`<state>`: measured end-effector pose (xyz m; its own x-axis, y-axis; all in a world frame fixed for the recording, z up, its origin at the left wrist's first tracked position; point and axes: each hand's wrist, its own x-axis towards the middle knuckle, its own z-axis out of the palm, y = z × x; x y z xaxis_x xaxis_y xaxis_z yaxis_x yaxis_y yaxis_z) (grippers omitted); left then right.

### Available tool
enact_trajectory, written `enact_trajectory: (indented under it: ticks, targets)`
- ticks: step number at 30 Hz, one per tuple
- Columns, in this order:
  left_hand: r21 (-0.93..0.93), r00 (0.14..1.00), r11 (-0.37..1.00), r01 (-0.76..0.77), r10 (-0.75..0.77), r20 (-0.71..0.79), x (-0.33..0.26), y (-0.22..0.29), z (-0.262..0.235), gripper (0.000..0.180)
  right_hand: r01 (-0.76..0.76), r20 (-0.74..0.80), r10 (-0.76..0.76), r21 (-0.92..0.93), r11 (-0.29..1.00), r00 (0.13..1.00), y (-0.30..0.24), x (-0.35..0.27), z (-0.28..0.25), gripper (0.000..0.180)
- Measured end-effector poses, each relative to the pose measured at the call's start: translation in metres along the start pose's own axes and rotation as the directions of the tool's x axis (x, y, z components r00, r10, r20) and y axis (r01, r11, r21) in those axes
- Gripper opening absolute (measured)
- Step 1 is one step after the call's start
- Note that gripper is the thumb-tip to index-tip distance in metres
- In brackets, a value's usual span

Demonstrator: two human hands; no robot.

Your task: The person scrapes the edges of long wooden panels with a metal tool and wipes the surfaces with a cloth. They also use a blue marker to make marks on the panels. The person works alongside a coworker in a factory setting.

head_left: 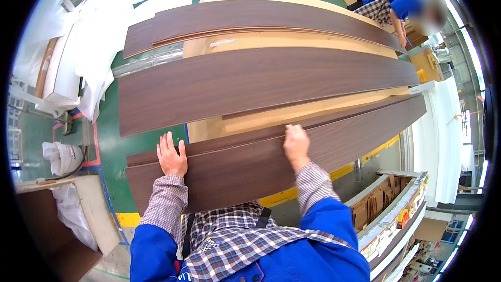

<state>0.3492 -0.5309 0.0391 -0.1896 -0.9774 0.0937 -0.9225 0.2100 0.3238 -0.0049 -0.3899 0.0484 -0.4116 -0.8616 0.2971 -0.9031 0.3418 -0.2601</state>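
A long dark brown wood-grain panel point(250, 164) lies nearest me, across a tan work surface point(271, 117). My left hand point(171, 155) rests flat on its upper edge near the left end, fingers gripping that edge. My right hand point(296, 145) hooks its fingers over the same edge near the middle, where a thinner dark strip point(334, 117) lies just behind it. Two more dark panels lie farther away: a wide one point(261, 86) in the middle and a curved-looking stack point(250, 18) at the back.
A person in a blue vest point(394, 5) works at the far right end of the panels. White foam sheets point(88, 42) pile up at the left, and more point(443, 136) at the right. A box of cardboard pieces point(381, 201) stands at the lower right. The floor point(112, 136) is green.
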Motion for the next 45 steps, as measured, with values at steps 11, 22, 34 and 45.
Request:
enact_trajectory:
  ticks: [11, 22, 34, 45]
  targets:
    - [-0.123, 0.998, 0.992, -0.029, 0.023, -0.053, -0.001, -0.025, 0.018, 0.048, 0.204, 0.075, -0.291, 0.547, 0.812, 0.954, -0.252, -0.050, 0.072, 0.025]
    - [-0.253, 0.993, 0.967, -0.005, -0.025, -0.113, -0.001, -0.046, 0.035, 0.045, 0.017, -0.030, -0.005, 0.441, 0.897, 1.000, -0.109, -0.030, 0.036, 0.016]
    - [-0.097, 0.994, 0.989, 0.112, -0.113, -0.010, -0.012, 0.130, 0.003, 0.037, -0.038, -0.165, 0.041, 0.025, 0.999, 0.985, 0.185, 0.037, -0.036, 0.010]
    - [0.079, 0.994, 0.993, -0.092, 0.087, 0.058, -0.032, 0.202, 0.061, 0.050, -0.199, -0.136, 0.164, -0.307, 0.931, 0.977, 0.380, 0.064, -0.081, 0.015]
